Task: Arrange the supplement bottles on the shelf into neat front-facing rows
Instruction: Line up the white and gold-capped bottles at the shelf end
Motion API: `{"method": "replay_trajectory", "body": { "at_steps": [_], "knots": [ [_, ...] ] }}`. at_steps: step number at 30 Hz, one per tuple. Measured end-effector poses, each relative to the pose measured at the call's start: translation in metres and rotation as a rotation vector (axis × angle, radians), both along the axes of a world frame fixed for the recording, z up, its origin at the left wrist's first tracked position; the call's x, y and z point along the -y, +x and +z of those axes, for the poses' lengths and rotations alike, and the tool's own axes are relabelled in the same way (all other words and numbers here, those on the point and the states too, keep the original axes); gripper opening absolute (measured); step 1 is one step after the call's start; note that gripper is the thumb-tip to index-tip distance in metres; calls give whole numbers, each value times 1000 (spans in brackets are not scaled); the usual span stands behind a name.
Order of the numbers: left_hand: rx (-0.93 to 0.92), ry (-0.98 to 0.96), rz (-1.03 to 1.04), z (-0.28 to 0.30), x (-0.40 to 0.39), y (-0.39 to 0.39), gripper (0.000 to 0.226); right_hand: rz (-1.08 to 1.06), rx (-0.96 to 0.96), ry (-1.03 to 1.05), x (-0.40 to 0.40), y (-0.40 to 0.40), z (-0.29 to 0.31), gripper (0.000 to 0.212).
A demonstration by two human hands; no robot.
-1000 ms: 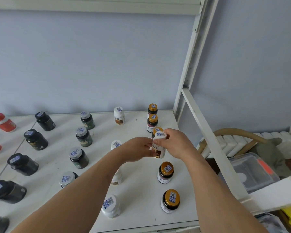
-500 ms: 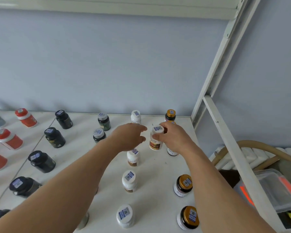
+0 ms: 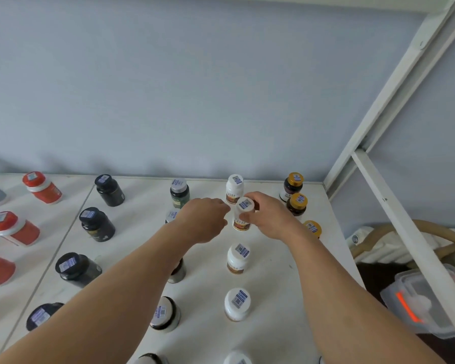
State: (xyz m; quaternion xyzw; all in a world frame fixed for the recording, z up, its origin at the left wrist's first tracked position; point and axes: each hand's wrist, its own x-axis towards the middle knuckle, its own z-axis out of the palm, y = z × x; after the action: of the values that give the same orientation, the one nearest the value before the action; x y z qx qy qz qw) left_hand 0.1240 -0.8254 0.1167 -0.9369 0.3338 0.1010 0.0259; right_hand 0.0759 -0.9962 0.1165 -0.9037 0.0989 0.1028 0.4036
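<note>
A white bottle (image 3: 242,214) is gripped near its cap by the right hand (image 3: 269,215), upright on the shelf (image 3: 271,271). The left hand (image 3: 204,219), loosely curled and holding nothing, is seen just left of it.

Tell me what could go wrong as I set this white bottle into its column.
The right hand holds the white bottle right in front of the rearmost white bottle; pushing it further back could topple that one. The right wrist lies close to a gold-capped bottle and might knock it. The left forearm passes over a partly hidden bottle, which could get clipped.
</note>
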Motion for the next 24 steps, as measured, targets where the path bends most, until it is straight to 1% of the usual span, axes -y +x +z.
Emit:
{"method": "replay_trajectory", "body": {
  "at_steps": [4,12,16,21,24],
  "knots": [
    [-18,9,-10,-8,-3,5,37,5,-29,3,-7,9,-14,53],
    [-28,-17,-26,-15,-2,7,34,-1,-47,26,-11,10,-26,56],
    [23,-80,-28,-8,5,2,33,-6,-29,25,-3,2,-9,63],
    [137,-127,-63,8,20,-7,32,-131,45,-5,32,-23,25,53],
    [120,-156,-81,16,37,-15,32,-189,84,-42,56,-46,35,51]
  ]
}}
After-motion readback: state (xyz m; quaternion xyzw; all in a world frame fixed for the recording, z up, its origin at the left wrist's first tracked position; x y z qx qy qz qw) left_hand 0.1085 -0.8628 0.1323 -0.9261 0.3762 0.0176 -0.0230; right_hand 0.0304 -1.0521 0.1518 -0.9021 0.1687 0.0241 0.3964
